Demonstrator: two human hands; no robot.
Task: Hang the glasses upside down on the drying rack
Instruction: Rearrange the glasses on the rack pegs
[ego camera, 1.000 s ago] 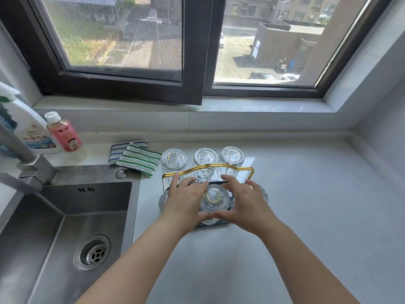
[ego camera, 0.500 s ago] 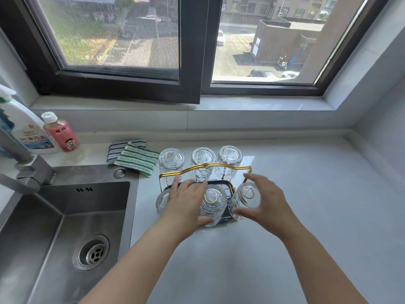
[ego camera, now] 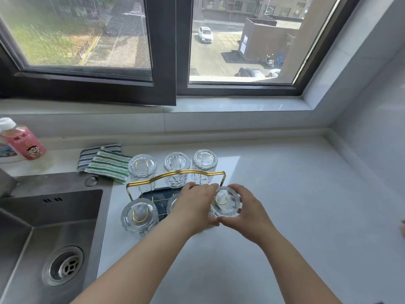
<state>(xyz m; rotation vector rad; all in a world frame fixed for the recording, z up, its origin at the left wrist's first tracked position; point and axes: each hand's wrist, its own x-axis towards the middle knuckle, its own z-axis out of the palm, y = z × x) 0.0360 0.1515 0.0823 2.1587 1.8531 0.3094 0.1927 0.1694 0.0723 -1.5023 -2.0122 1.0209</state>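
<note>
A gold wire drying rack (ego camera: pixel 175 174) with a dark tray stands on the white counter. Three clear glasses hang upside down in its back row: back left glass (ego camera: pixel 142 166), back middle glass (ego camera: pixel 177 164), back right glass (ego camera: pixel 205 160). In the front row, a front left glass (ego camera: pixel 139 215) hangs inverted, and a front middle glass (ego camera: pixel 173 204) is mostly hidden behind my left hand (ego camera: pixel 195 205). Both hands wrap the front right glass (ego camera: pixel 225 201), which is upside down over a gold prong, with my right hand (ego camera: pixel 249 212) on its right side.
A steel sink (ego camera: pixel 43 227) with a drain lies to the left. Striped cloths (ego camera: pixel 105 162) sit behind the rack on the left, and a pink bottle (ego camera: pixel 24 141) stands at the far left. The window sill and wall close off the back and right.
My left hand has slid right from the front middle glass to the front right glass. My right hand stays on that glass. The front left glass is now uncovered.
</note>
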